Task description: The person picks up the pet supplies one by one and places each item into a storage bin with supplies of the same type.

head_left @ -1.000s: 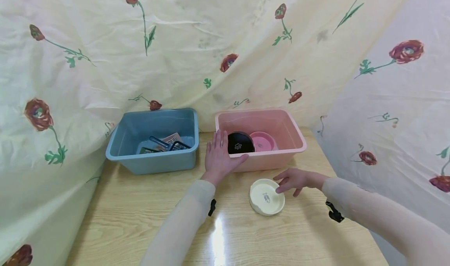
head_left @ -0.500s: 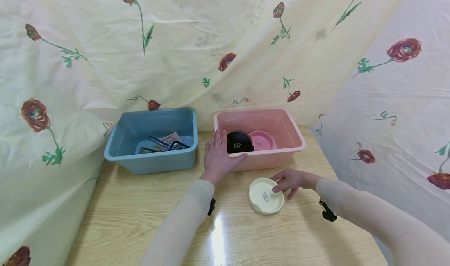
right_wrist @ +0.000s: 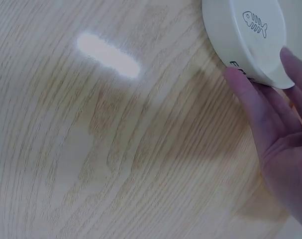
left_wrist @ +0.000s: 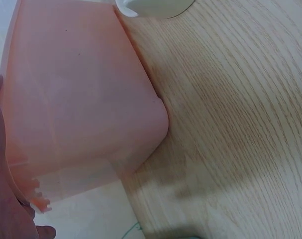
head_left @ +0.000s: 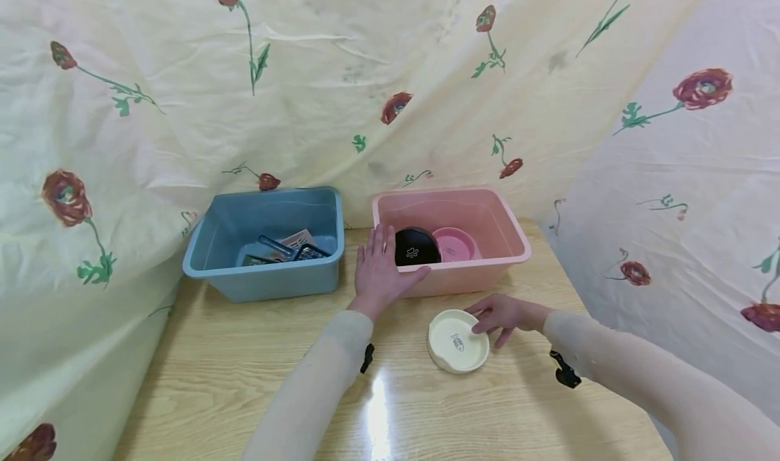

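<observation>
A cream pet bowl (head_left: pixel 458 342) with a fishbone print stands on the table in front of the pink bin (head_left: pixel 457 279). My right hand (head_left: pixel 512 313) holds its right rim; in the right wrist view one digit (right_wrist: pixel 294 64) reaches over the rim to the inside and others lie against the outer wall. My left hand (head_left: pixel 379 275) rests on the bin's front left corner, fingers straight and thumb along the front rim. Inside the bin are a black bowl (head_left: pixel 417 246) with a paw print and a pink bowl (head_left: pixel 453 246).
To the left stands a blue bin (head_left: pixel 274 286) holding a dark-handled scoop (head_left: pixel 275 246), a pale slotted piece (head_left: pixel 296 239) and other dark items partly hidden. Behind both bins hangs a floral cloth (head_left: pixel 341 75). The wooden table (head_left: pixel 244 366) runs toward me.
My right hand has moved slightly left and its fingers have come onto the bowl's rim. The cream bowl has shifted a little to the left. My left hand stays on the bin.
</observation>
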The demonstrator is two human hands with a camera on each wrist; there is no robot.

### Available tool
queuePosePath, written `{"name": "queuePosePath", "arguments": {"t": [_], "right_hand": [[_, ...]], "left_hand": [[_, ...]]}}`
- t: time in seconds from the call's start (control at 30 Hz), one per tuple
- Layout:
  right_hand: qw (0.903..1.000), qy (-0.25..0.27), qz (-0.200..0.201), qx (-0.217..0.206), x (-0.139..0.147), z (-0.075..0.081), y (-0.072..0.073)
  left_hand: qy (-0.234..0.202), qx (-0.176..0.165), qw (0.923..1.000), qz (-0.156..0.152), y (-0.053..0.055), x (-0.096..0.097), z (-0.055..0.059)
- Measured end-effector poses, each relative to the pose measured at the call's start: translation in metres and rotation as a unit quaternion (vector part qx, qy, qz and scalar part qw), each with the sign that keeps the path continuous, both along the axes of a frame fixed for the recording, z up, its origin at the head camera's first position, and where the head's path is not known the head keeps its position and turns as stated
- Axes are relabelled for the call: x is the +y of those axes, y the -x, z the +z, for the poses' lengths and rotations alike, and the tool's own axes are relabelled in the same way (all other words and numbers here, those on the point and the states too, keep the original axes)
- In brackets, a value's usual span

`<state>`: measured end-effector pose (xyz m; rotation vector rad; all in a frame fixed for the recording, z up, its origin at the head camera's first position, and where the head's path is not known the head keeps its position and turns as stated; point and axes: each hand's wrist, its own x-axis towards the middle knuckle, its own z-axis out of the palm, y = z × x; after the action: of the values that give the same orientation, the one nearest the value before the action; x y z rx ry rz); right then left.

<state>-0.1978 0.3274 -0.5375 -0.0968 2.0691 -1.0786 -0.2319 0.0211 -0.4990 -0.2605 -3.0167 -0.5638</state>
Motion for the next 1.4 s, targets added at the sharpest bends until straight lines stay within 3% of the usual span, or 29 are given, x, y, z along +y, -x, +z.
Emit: {"name": "queuePosePath", "arguments": {"t": [0.43, 0.83, 1.4], "right_hand": [[0.9981, 0.033, -0.003, 0.053, -0.007, -0.016, -0.003], [0.9954, -0.007, 0.021, 0.093, -0.017, -0.013, 0.0], [0.9957, 0.026, 0.05, 0.074, -0.025, -0.013, -0.005]], "left_hand": [[-0.005, 0.004, 1.0, -0.001, -0.001, 0.0, 0.0], [-0.006, 0.01, 0.9999, -0.003, 0.001, 0.0, 0.001], [-0.005, 0.004, 1.0, -0.002, 0.0, -0.001, 0.0]]}}
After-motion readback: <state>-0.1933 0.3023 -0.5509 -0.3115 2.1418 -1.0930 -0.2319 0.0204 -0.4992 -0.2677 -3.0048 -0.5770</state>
